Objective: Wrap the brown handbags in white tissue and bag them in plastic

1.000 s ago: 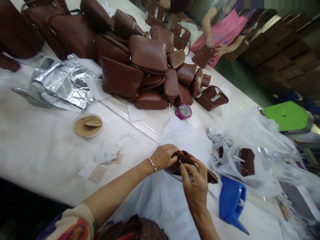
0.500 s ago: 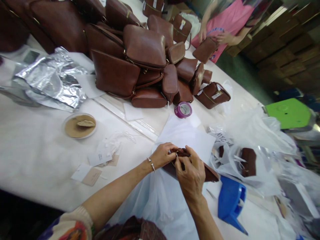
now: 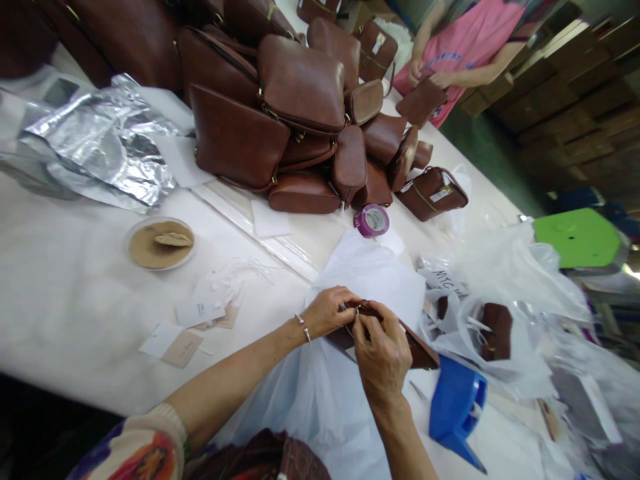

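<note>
A brown leather bag (image 3: 421,351) lies at the table edge in front of me, partly covered by both hands. My left hand (image 3: 330,310) is closed on its top edge, near a small bit of gold metal. Just to the right, my right hand (image 3: 383,343) pinches something small and pale at the same spot; the fingers hide most of it. White paper (image 3: 373,270) lies beyond the bag, and pale plastic sheeting (image 3: 310,393) hangs below it.
Brown bags (image 3: 300,83) are piled at the back. Nearby are purple tape (image 3: 371,221), a dish (image 3: 161,244), hang tags (image 3: 173,343), silver foil (image 3: 113,143), a blue holder (image 3: 456,407) and plastic bags (image 3: 500,340). Across the table, a person in a pink apron (image 3: 465,50) holds a brown piece.
The view has shifted slightly. Both hands stay at the same spot on the bag, with the right fingers moved a little. The person across still holds the brown piece.
</note>
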`<state>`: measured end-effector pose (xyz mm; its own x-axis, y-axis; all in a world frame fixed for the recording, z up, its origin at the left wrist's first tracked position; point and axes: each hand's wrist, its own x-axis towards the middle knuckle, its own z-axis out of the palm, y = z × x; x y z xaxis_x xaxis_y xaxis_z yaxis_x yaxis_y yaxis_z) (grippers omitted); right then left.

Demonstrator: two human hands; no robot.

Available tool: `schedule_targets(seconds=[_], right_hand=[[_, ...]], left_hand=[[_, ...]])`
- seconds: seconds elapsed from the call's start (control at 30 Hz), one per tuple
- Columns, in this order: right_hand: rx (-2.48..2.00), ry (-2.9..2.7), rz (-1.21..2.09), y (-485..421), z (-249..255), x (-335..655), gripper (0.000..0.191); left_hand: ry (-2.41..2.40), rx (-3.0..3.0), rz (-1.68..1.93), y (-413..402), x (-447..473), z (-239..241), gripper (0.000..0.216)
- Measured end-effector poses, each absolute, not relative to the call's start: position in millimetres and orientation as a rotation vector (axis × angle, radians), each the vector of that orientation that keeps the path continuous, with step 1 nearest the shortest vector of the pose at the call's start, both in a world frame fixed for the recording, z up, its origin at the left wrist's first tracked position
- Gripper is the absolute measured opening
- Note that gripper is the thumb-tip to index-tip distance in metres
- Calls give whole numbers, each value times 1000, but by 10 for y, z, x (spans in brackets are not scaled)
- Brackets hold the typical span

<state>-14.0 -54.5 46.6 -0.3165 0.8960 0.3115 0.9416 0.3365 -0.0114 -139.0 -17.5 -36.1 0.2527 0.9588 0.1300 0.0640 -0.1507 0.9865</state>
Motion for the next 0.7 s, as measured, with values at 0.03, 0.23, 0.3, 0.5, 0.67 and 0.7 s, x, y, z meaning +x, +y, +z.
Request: schedule_targets(seconds=[0.03, 0.23, 0.3, 0.5, 0.67, 0.7], right_hand=[[-1664, -2341, -228, -545, 475, -146, 13], [-1720, -2308, -284, -551, 498, -184, 18], [-1732, -2309, -292, -570, 486, -176, 18], [-1720, -2300, -280, -651, 422, -139, 20], [-1675, -2278, -233, -753, 390, -123, 20], [-1657, -2263, -214, -772, 391, -115, 19]], left_hand=[[1008, 1493, 1088, -178, -1388, -364, 24], [984, 1586, 1137, -192, -1374, -399, 20], [965, 1619, 1148, -201, -1369, -418, 19], [935, 1675, 1164, -242, -1369, -454, 20], [928, 1651, 1158, -285, -1368, -442, 21], [923, 1639, 1153, -296, -1364, -436, 22]])
